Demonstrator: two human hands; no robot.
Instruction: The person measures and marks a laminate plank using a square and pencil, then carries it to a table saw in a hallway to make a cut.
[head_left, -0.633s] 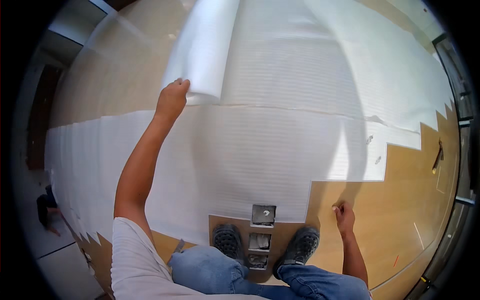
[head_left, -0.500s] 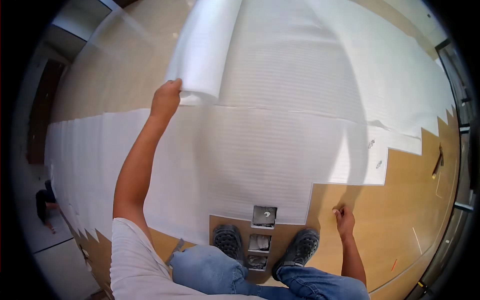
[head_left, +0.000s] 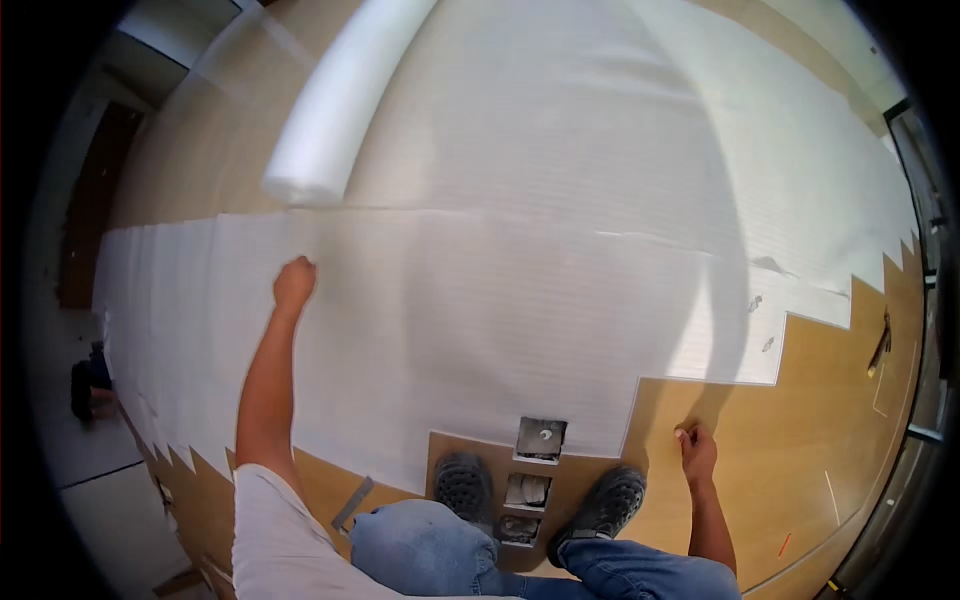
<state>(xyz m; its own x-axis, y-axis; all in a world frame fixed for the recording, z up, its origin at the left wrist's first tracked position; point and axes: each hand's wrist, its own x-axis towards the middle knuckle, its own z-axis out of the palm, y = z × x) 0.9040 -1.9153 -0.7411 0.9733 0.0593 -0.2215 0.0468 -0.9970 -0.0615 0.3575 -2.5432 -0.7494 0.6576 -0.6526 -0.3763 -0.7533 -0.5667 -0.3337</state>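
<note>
Head view: unrolling looks in hand. White foam roll (head_left: 338,112) lies just beyond left fingers (head_left: 298,268), curled in, off it. Right fingers (head_left: 697,436) curled, nothing visibly held. Further rolling would need left fingers on roll's near end.

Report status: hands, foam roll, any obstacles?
Left hand apart from white foam roll, right hand over tan flooring; both grips unclear. Roll's far end out of frame. Three square floor cutouts by shoes.

White foam roll (head_left: 340,110), left hand (head_left: 295,282) curled near it, right hand (head_left: 700,455) curled over tan flooring (head_left: 770,470)
</note>
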